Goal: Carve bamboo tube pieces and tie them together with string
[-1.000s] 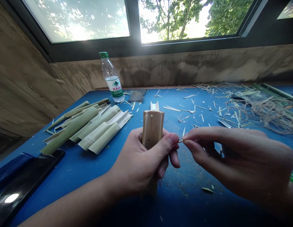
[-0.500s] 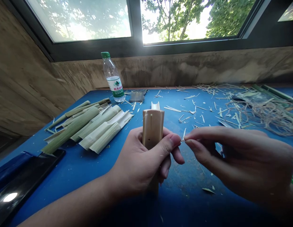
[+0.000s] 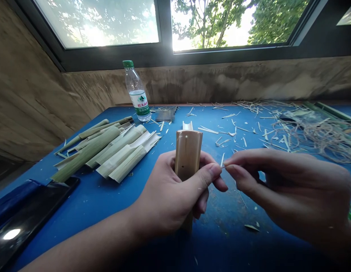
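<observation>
My left hand (image 3: 175, 196) is wrapped round a tan split bamboo piece (image 3: 188, 153), which stands upright on the blue table (image 3: 113, 204) with a small hole in its face. My right hand (image 3: 289, 185) is just to its right, thumb and forefinger pinched on a thin bamboo sliver (image 3: 223, 165) whose tip meets my left thumb. Both hands hover low over the table's near middle.
A pile of split green bamboo slats (image 3: 107, 149) lies at the left. A water bottle (image 3: 137, 92) stands at the back by the wall. Bamboo shavings and curled strips (image 3: 306, 132) cover the right. A dark phone (image 3: 25, 223) lies at the near left edge.
The bamboo piece and both hands have shifted slightly to the right. The pinch on the sliver is unchanged.
</observation>
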{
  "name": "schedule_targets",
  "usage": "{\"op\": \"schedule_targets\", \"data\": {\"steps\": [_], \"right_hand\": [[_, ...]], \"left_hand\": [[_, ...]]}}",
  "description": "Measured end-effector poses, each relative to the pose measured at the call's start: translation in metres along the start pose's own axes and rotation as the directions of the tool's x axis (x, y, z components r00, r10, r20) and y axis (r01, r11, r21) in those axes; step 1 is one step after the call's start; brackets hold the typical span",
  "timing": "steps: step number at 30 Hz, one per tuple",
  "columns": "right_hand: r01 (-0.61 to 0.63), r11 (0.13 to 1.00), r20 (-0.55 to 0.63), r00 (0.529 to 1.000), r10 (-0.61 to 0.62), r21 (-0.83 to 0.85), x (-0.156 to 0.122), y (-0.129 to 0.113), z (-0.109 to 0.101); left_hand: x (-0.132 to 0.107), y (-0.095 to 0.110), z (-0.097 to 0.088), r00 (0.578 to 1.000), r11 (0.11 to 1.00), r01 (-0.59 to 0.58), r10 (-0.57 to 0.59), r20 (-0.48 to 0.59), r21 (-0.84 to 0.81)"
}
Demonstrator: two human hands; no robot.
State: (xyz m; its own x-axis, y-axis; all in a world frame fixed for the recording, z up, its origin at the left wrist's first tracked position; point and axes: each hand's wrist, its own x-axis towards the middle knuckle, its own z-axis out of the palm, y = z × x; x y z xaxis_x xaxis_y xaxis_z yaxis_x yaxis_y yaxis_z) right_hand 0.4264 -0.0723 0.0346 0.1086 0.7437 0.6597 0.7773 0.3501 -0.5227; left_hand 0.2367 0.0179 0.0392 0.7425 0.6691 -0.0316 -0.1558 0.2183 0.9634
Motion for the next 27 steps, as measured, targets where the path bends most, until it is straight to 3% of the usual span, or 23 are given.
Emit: {"op": "schedule_targets", "data": {"steps": [6, 20, 27], "right_hand": [[-0.061, 0.998, -0.012, 0.998, 0.06, -0.029, -0.0014, -0.0055, 0.0003], [-0.026, 1.0, 0.021, 0.999, 0.027, -0.007, 0.0025, -0.0063, 0.0013], [0.007, 0.997, 0.018, 1.0, -0.005, -0.082, 0.0008, -0.0085, -0.0002]], "left_hand": [[0.0002, -0.001, 0.0004, 1.0, 1.0, -0.005, 0.005, 0.001, -0.015], [-0.0005, -0.0006, -0.0002, 1.0, 0.998, 0.0, 0.001, -0.015, 0.058], [-0.0017, -0.001, 0.0009, 0.999, 0.999, 0.017, -0.016, -0.037, 0.047]]}}
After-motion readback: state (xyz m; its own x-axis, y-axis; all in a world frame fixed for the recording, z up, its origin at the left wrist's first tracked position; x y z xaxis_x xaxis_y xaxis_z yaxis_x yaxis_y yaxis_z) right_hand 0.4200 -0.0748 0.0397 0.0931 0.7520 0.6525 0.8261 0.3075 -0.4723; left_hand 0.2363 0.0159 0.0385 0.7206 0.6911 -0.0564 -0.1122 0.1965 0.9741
